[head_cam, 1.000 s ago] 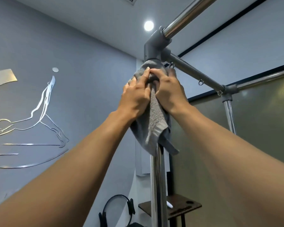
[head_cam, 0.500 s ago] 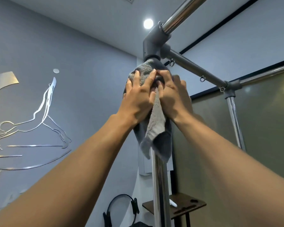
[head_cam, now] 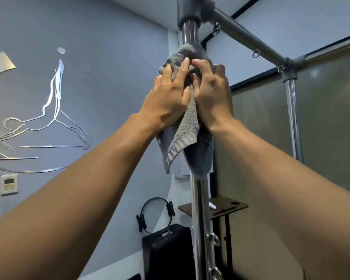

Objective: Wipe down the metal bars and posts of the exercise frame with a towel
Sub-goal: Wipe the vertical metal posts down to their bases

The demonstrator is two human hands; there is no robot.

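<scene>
A grey towel (head_cam: pixel 187 136) is wrapped around the shiny vertical post (head_cam: pixel 199 211) of the exercise frame, a little below the grey corner joint (head_cam: pixel 188 11). My left hand (head_cam: pixel 168 98) grips the towel from the left and my right hand (head_cam: pixel 211 93) grips it from the right, fingers curled round the post through the cloth. Bare metal shows between the towel's top and the joint. The towel's loose end hangs down below my wrists. A grey cross bar (head_cam: pixel 249 40) runs right from the joint to a second post (head_cam: pixel 294 118).
Eye bolts (head_cam: pixel 213 239) stick out of the post lower down. Behind it stand a small dark shelf (head_cam: pixel 230 207), a black box (head_cam: pixel 168 251) and a black exercise ring (head_cam: pixel 156 213). A wall thermostat (head_cam: pixel 8 183) and metal wall art (head_cam: pixel 49 110) are on the left.
Both hands have slid the towel down the post, away from the corner joint, uncovering a stretch of bare metal above it. The view has tilted downward.
</scene>
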